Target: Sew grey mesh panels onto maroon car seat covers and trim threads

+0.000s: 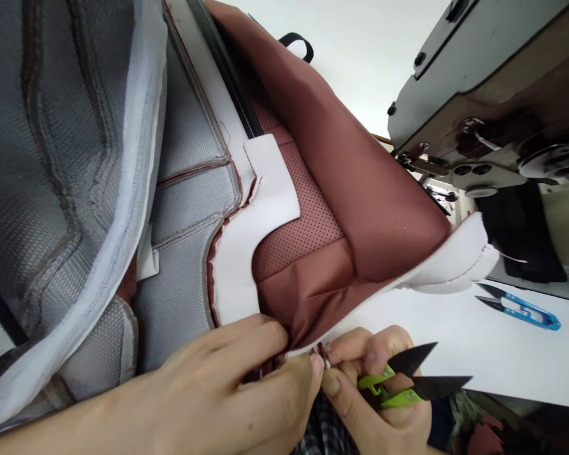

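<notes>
Snips [408,379] — blades pointing right.

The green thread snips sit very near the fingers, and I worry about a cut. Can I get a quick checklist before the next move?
1. Green snips held in right hand: ok.
2. Blades point away from the fingertips: ok.
3. Left hand pins the brown cover edge: ok.
4. Both hands pinch the seam together: ok.
5. Loose thread visible at the pinch: cannot tell.
6. Blue snips lie apart on the white table: ok.
</notes>
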